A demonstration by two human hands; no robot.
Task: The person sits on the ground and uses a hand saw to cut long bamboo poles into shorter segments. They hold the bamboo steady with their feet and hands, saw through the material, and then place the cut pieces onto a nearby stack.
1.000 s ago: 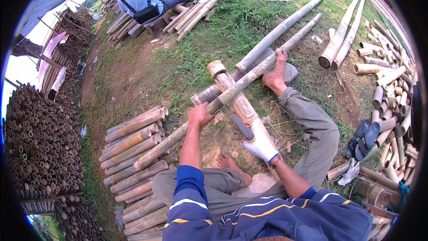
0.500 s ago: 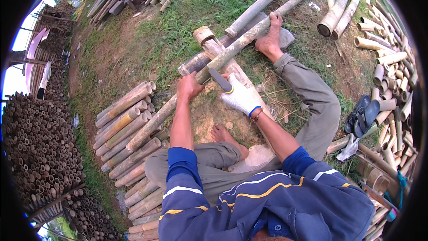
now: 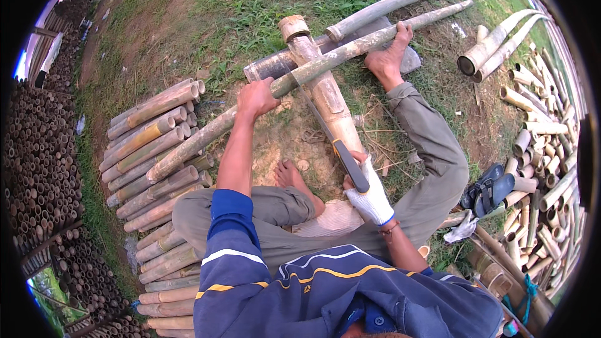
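Note:
A long bamboo pole (image 3: 350,49) lies slantwise across a thick bamboo support (image 3: 330,97) and a dark bamboo piece (image 3: 271,67). My bare left hand (image 3: 255,99) is wrapped round the pole, just left of the saw blade. In a white glove, my right hand (image 3: 369,191) grips the black and yellow handle of a hand saw (image 3: 349,164), pulled back close to my lap. The saw's thin blade (image 3: 315,109) runs up to the pole, its far end crossing it beside my left hand. My bare right foot (image 3: 389,59) presses on the pole farther right.
Cut bamboo lengths (image 3: 156,169) lie stacked at the left. Another long pole (image 3: 400,5) stretches to the far right. Loose bamboo pieces (image 3: 551,150) and dark sandals (image 3: 488,191) lie at the right. A flat stone (image 3: 410,61) sits by my right foot.
My right hand has drawn the saw back toward my body, baring its long blade. The left hand keeps its hold on the pole. The whole view has shifted slightly.

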